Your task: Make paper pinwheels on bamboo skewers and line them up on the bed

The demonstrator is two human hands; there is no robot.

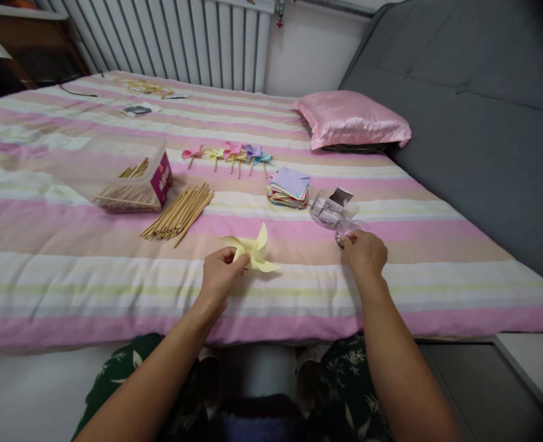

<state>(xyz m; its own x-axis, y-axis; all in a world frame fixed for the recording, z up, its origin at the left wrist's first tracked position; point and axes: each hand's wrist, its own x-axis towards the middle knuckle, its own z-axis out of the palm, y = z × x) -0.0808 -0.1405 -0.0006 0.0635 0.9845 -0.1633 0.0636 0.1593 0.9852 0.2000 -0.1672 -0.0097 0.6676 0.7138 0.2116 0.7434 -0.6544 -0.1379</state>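
1. While the clear box [128, 178] and loose sticks [179, 212] sit off to the left on the striped bed [69, 270], left hand [220, 273] pinches the yellow paper pinwheel [253, 248] at mid-bed.
2. Right hand [365, 252] has fingers closed on a small clear bag [335, 212], just right of the paper stack [289, 187].

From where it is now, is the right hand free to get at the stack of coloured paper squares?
Probably yes. The right hand rests at the clear plastic bag, and the paper stack lies just beyond on the bedspread, uncovered; only the bag sits beside the path.
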